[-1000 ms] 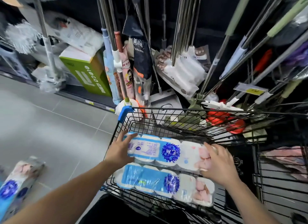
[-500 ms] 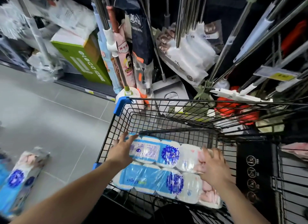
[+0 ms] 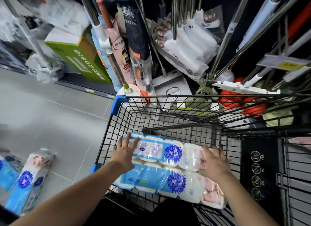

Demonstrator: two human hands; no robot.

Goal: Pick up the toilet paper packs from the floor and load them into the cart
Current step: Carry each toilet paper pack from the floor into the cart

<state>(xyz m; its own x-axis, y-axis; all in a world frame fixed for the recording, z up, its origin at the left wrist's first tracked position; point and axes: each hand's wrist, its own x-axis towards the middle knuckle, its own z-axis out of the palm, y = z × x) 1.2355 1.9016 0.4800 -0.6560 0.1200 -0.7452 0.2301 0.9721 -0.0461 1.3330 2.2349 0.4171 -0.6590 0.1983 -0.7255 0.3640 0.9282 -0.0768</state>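
Note:
A blue-and-white toilet paper pack (image 3: 161, 151) lies low inside the black wire cart (image 3: 107, 136), against a second identical pack (image 3: 161, 182) nearer to me. My left hand (image 3: 125, 151) rests over the far pack's left end with fingers spread on top. At the same pack's right, pink end, my right hand (image 3: 212, 163) presses with fingers splayed. The pack is held between both hands. Another pack (image 3: 32, 180) lies on the grey floor at lower left, with a further one (image 3: 6, 172) partly cut off by the frame edge.
Beyond the cart stands a shelf crowded with mop handles (image 3: 181, 15), a green box (image 3: 80, 61) and bagged goods. The cart's folded child seat panel (image 3: 259, 172) is at right. Grey tiled floor (image 3: 50, 118) stretches to the left of the cart.
Both hands have lowered the far pack deeper into the cart until it sits beside the nearer pack. The view has tipped downward and closer to the cart.

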